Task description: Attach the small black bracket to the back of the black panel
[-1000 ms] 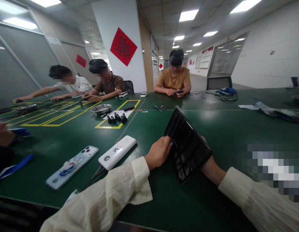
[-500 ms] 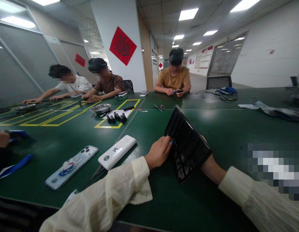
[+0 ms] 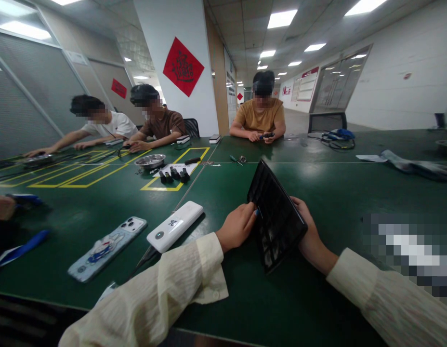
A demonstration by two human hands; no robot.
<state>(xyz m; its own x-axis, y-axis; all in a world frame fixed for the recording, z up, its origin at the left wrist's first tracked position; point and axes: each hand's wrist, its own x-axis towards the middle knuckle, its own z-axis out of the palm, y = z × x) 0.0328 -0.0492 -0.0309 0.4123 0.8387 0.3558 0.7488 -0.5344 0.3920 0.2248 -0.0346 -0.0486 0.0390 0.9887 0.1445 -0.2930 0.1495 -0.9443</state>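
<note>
A black, glossy, tablet-like panel [image 3: 277, 217] stands tilted above the table in front of me, its dark face turned to the left and toward me. My left hand [image 3: 237, 225] is closed at its left edge, thumb over the dark face; a small blue spot shows at the thumb tip. Behind the right edge, my right hand [image 3: 312, 231] grips the panel, with most fingers hidden by it. Left of my left hand lie a white power bank [image 3: 176, 226] marked 26 and a phone in a pale blue cartoon case [image 3: 107, 248].
On the green table [image 3: 216, 188] are a metal bowl [image 3: 150, 162], several black cylindrical parts [image 3: 174, 175] and a black-handled tool [image 3: 192, 161]. Grey cloth [image 3: 414, 166] lies right. Three people sit across the table; another person's hand [image 3: 3, 207] shows at the left edge.
The panel has turned and its right edge has shifted left, so its face looks narrower. More of my right hand shows behind it. My left hand has hardly moved.
</note>
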